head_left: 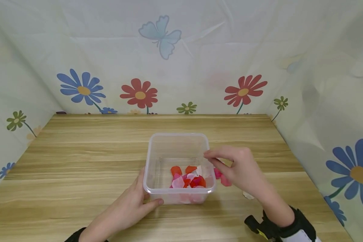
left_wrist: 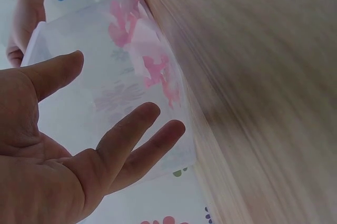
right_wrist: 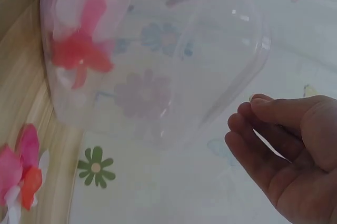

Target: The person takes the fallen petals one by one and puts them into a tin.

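A clear plastic box (head_left: 151, 164) stands on the table, with red, pink and white petals (head_left: 189, 178) lying inside it. My left hand (head_left: 131, 203) rests against its left side and near corner, thumb at the front. The left wrist view shows this hand's fingers (left_wrist: 124, 134) mostly straight beside the clear wall. Over the right rim, my right hand (head_left: 240, 166) has thumb and fingertips drawn together. In the right wrist view, a pale sliver (right_wrist: 271, 145) shows between its fingers; I cannot tell whether it is a petal or backdrop.
Pink petals (head_left: 225, 180) lie on the table right of the box, partly behind my right hand. A white petal (head_left: 248, 195) lies closer to the right wrist strap (head_left: 300, 223). Flower-printed cloth (head_left: 199, 67) walls the wooden table (head_left: 78, 151) at the back and sides.
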### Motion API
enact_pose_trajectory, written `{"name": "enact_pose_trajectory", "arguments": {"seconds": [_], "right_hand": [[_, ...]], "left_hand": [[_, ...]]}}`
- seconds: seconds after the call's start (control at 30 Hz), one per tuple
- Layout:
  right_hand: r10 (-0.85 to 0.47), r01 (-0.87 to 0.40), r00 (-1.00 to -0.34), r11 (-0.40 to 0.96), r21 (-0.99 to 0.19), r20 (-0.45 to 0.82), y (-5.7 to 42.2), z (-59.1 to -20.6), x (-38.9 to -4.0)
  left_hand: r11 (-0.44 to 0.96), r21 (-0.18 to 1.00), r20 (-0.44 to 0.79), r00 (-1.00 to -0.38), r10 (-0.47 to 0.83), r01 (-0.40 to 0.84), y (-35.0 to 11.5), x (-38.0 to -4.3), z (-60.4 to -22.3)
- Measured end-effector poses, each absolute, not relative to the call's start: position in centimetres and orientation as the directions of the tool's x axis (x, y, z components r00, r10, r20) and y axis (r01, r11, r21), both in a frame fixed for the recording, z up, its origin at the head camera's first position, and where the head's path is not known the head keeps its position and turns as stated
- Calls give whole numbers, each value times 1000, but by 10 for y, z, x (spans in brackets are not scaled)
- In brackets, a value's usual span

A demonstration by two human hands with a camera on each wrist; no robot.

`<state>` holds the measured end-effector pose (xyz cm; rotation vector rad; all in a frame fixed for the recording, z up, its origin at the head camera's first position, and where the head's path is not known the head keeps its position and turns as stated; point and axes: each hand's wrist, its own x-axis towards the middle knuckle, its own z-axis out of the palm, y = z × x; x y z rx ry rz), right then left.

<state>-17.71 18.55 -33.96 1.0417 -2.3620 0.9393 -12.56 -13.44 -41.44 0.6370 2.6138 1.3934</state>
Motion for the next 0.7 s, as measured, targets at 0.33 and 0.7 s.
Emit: {"name": "enact_pose_trajectory", "arguments": {"seconds": [0.33, 0.7], "right_hand": [[-340, -482, -873, 713, -510, 350, 218, -344, -203], [-292, -271, -955, 805, -527, 44, 247, -366, -230]], "left_hand": [[489, 816, 91, -904, 417, 308, -134, -126, -415], [500, 807, 95, -904, 416, 315, -135, -126, -415]]}}
